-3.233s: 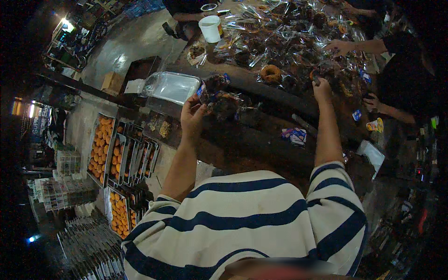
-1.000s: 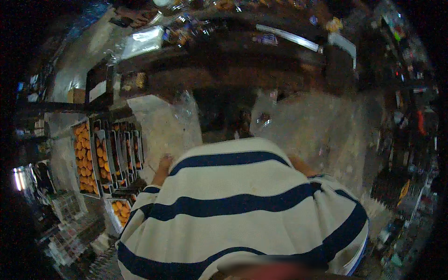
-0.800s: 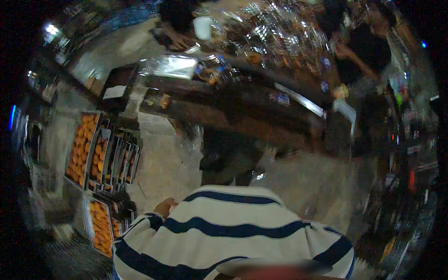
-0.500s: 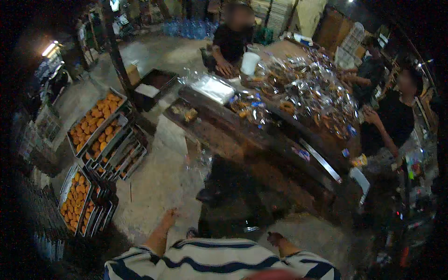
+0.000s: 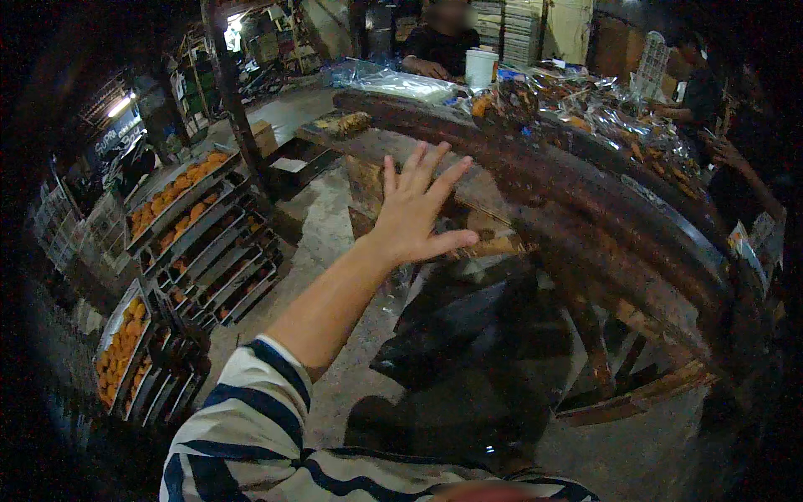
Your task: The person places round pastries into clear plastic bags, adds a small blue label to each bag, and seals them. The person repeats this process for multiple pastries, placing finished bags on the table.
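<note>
My left hand (image 5: 418, 209) is stretched out in front of me, fingers spread and holding nothing. In the picture it overlaps the near edge of a long dark wooden table (image 5: 577, 197); whether it touches the wood I cannot tell. Below the hand lies a black plastic sheet or bag (image 5: 468, 322), whose exact kind is unclear in the dim light. A yellowish crumpled piece (image 5: 343, 125) sits on the table's left end. My right hand is out of sight.
At the left stand stacked metal trays (image 5: 209, 259) of orange-brown baked pieces (image 5: 180, 197). On the table lie clear plastic packs (image 5: 602, 117), a pile of clear bags (image 5: 401, 82) and a white bucket (image 5: 480, 69). People sit beyond the table. A wooden post (image 5: 234, 109) rises at the left.
My left arm has risen from beside my body and reaches forward with fingers spread. My right hand has gone out of view. The view has tilted up and come nearer the table.
</note>
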The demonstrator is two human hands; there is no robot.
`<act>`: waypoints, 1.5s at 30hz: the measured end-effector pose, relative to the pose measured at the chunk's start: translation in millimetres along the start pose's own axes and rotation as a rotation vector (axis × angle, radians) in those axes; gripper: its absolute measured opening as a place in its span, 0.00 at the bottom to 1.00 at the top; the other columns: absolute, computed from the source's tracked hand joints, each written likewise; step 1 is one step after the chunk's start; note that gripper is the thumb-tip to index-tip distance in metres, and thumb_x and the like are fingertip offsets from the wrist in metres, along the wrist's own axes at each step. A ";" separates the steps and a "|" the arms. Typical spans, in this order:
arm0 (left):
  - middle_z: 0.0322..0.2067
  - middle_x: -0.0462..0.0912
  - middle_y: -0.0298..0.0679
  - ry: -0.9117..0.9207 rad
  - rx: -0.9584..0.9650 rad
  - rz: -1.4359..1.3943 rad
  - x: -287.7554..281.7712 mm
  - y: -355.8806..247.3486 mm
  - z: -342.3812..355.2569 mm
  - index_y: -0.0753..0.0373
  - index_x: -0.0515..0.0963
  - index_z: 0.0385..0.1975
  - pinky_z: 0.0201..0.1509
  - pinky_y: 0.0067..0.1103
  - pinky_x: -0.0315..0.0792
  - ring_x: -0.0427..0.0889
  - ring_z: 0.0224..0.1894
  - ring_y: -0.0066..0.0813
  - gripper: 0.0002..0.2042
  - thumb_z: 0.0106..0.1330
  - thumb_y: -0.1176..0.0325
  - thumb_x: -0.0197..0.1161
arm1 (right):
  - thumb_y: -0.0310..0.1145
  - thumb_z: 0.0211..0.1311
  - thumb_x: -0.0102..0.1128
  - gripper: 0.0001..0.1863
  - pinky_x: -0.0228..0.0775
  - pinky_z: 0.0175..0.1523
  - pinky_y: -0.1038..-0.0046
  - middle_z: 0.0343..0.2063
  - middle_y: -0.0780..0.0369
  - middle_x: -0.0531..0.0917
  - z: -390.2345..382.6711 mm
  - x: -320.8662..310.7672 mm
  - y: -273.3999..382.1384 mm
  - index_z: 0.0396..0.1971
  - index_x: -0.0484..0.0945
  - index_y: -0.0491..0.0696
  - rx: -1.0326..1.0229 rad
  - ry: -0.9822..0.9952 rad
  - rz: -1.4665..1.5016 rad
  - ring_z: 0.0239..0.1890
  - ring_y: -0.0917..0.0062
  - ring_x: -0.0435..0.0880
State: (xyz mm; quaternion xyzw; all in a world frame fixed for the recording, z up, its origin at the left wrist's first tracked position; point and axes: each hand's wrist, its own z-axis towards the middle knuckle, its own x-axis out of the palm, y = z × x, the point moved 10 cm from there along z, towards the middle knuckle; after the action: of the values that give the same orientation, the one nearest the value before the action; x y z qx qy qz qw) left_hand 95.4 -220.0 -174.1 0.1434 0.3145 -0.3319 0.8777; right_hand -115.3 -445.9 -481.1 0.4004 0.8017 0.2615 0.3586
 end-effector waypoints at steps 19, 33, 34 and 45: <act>0.49 0.65 0.46 -0.101 -0.012 0.014 23.9 -0.4 -7.3 0.55 0.64 0.55 0.65 0.54 0.33 0.58 0.60 0.49 0.41 0.43 0.37 0.64 | 0.39 0.57 0.59 0.21 0.72 0.42 0.67 0.43 0.58 0.79 18.2 34.3 -35.6 0.49 0.74 0.47 -0.055 0.033 0.044 0.44 0.68 0.78; 0.56 0.63 0.44 0.074 -0.121 -0.193 20.4 11.8 2.7 0.50 0.65 0.54 0.64 0.58 0.32 0.55 0.62 0.51 0.39 0.38 0.47 0.69 | 0.39 0.59 0.59 0.21 0.74 0.41 0.69 0.44 0.60 0.79 -25.3 21.4 11.7 0.51 0.73 0.47 0.080 0.037 0.183 0.44 0.71 0.79; 0.58 0.61 0.45 0.188 -0.155 -0.209 28.6 13.8 2.7 0.50 0.64 0.56 0.64 0.57 0.32 0.54 0.63 0.51 0.40 0.38 0.48 0.70 | 0.39 0.59 0.59 0.21 0.74 0.41 0.69 0.44 0.61 0.79 -31.9 22.1 16.7 0.51 0.73 0.47 0.087 0.036 0.205 0.44 0.71 0.79; 0.66 0.47 0.49 0.915 -0.252 -0.857 -124.4 -58.7 -10.9 0.55 0.43 0.68 0.70 0.39 0.44 0.43 0.69 0.51 0.59 0.35 0.52 0.77 | 0.39 0.58 0.60 0.24 0.75 0.36 0.73 0.46 0.60 0.78 -193.8 -58.1 195.1 0.53 0.71 0.45 -0.095 0.162 1.008 0.43 0.73 0.79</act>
State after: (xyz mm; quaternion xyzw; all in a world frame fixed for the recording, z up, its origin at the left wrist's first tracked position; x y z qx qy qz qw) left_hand -21.5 -197.0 -104.4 0.0280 0.7235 -0.5193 0.4541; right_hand -154.1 -413.9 -204.6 0.6990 0.5214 0.4682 0.1426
